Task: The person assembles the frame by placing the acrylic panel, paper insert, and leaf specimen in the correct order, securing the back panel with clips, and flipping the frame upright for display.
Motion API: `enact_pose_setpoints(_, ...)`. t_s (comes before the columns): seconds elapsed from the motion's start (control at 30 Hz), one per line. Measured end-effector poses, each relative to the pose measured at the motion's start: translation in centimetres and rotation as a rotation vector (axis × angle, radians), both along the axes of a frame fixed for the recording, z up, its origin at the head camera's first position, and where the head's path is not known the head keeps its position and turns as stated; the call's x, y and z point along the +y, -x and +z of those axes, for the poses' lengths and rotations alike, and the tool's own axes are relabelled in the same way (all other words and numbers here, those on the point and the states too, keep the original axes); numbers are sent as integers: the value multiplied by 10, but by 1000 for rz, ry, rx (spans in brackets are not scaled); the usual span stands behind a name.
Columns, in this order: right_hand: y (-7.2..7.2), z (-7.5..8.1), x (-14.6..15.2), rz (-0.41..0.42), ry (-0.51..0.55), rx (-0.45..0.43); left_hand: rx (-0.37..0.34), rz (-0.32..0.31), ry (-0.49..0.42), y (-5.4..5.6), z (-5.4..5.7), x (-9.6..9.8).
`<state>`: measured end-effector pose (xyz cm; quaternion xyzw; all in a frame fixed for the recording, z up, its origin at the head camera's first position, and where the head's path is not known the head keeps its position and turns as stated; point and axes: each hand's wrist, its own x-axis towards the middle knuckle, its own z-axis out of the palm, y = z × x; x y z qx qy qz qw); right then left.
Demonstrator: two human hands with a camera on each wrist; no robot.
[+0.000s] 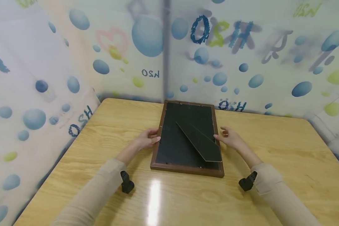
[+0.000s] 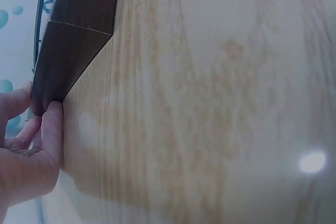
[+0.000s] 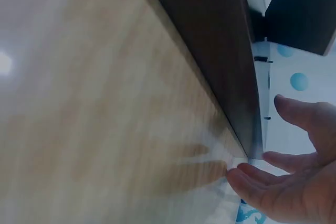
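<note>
A picture frame (image 1: 183, 169) lies face down, its brown border around a black backing board (image 1: 170, 147). From the backing a black easel stand (image 1: 204, 142) sticks up at a slant toward the lower right. My left hand (image 1: 147, 139) grips the frame's left side, thumb on top and fingers low against the edge, as the left wrist view shows with the frame's side (image 2: 79, 45). Beside the right edge is my right hand (image 1: 228, 137), fingers spread apart. In the right wrist view its thumb (image 3: 296, 113) stands clear of the frame's side (image 3: 220, 40).
The frame lies on a light wooden table (image 1: 124, 125), its far end near the back edge. Behind and to the left stand walls covered with bubble-patterned sheeting (image 1: 147, 37). Small dark clips (image 3: 261, 59) stick out along the frame's back.
</note>
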<state>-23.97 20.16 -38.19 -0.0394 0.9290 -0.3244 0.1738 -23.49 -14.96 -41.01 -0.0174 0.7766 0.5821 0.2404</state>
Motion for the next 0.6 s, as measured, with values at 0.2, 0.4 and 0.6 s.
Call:
enact_pose_setpoints(0.2,30,-3,-10,-35,-59,2,8,13,-41,1,-3,0)
enact_pose_setpoints(0.4,58,-8,-26,53,-156,154,23,24,-25,-2,-8,-5)
enact_pose_setpoints(0.6,83,-2,-27,224,-205,278,30,17,-38,-2,-9,-4)
